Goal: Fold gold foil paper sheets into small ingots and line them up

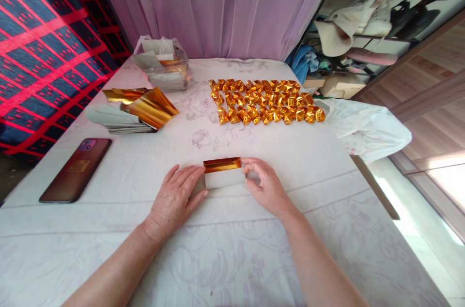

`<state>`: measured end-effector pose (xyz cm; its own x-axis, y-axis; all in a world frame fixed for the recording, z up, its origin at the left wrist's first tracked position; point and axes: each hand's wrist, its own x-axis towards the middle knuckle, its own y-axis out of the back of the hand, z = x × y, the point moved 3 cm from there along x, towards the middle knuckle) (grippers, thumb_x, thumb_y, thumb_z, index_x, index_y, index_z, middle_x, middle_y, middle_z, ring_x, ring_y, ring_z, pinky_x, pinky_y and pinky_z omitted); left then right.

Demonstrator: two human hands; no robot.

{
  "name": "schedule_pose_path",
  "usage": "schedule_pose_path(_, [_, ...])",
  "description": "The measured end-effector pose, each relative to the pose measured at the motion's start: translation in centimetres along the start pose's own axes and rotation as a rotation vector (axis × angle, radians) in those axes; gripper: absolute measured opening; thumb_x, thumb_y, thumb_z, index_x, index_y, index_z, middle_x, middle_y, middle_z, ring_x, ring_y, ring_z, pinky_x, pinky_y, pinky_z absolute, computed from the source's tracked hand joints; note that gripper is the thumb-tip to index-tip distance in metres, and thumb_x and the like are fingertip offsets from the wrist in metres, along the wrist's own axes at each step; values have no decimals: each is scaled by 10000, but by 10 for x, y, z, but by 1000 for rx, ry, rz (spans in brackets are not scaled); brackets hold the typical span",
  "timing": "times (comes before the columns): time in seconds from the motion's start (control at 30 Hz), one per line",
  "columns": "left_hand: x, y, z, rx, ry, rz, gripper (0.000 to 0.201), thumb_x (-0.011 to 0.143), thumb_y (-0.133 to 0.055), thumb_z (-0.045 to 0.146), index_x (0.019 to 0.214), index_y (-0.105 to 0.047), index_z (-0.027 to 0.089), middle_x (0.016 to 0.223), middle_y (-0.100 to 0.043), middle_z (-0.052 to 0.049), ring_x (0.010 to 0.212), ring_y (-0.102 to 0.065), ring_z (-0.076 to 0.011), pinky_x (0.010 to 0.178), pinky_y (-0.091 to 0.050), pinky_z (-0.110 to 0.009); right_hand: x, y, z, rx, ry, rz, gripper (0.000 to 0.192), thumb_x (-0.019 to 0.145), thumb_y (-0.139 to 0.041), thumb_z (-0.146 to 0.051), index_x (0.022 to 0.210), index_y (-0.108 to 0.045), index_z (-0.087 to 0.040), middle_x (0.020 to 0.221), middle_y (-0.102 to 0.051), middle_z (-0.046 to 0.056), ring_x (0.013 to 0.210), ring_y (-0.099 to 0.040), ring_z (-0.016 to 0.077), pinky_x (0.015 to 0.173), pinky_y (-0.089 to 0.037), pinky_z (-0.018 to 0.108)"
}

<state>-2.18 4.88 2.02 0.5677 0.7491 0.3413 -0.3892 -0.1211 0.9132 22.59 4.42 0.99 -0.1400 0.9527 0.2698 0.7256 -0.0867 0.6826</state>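
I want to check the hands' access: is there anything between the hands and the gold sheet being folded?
Nothing visible is between them. The left hand lies flat on the left end of the gold sheet, and the right hand has its fingers on the right end. The phone and the folded gold pieces lie well apart.

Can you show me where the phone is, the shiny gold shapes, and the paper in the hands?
phone (75, 170), head view, middle of its back.
gold shapes (267, 101), head view, middle of the rows.
folded paper (223, 172), head view, its centre.
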Motion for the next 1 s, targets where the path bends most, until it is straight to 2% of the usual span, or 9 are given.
schedule_pose_path(0.2, [0, -4, -1, -27, -7, -35, 393, 971, -498, 388, 1310, -516, 190, 1256, -671, -116, 1182, -608, -266, 1097, -345, -539, 0, 2, -1, -1, 9, 7, 399, 766, -537, -116, 1144, -570, -238, 1221, -659, 80, 1175, -589, 227, 1031, -444, 443])
schedule_pose_path(0.4, [1, -4, -1, -72, 3, -51, 311, 951, -531, 325, 1242, -553, 217, 1226, -690, -90, 1185, -607, -257, 1104, -340, -539, 1, 0, 0, -21, 27, 6, 276, 786, -577, -153, 1037, -638, -250, 1207, -666, 74, 1163, -596, 241, 1025, -446, 466])
schedule_pose_path(0.57, [1, -4, -2, -85, 14, -31, 351, 943, -536, 311, 1280, -528, 215, 1204, -697, -93, 1154, -627, -250, 1089, -368, -528, 1, -2, 1, -33, 9, 20, 353, 802, -606, -203, 1152, -626, -253, 1247, -650, 86, 1191, -581, 246, 1042, -435, 473])
schedule_pose_path(0.83, [3, -2, 0, -96, -29, -30, 310, 942, -533, 277, 1244, -577, 223, 1201, -696, -88, 1121, -636, -243, 1086, -370, -533, -1, -3, 2, -49, -2, 10, 275, 784, -623, -184, 1047, -650, -257, 1248, -640, 83, 1194, -578, 250, 1034, -438, 485])
schedule_pose_path(1.0, [3, -4, 0, -105, -5, -35, 335, 934, -534, 270, 1262, -571, 215, 1176, -702, -94, 1096, -643, -239, 1090, -371, -536, -1, -4, 3, -55, -3, -8, 247, 777, -634, -180, 1010, -659, -257, 1260, -635, 84, 1203, -572, 253, 1035, -434, 490])
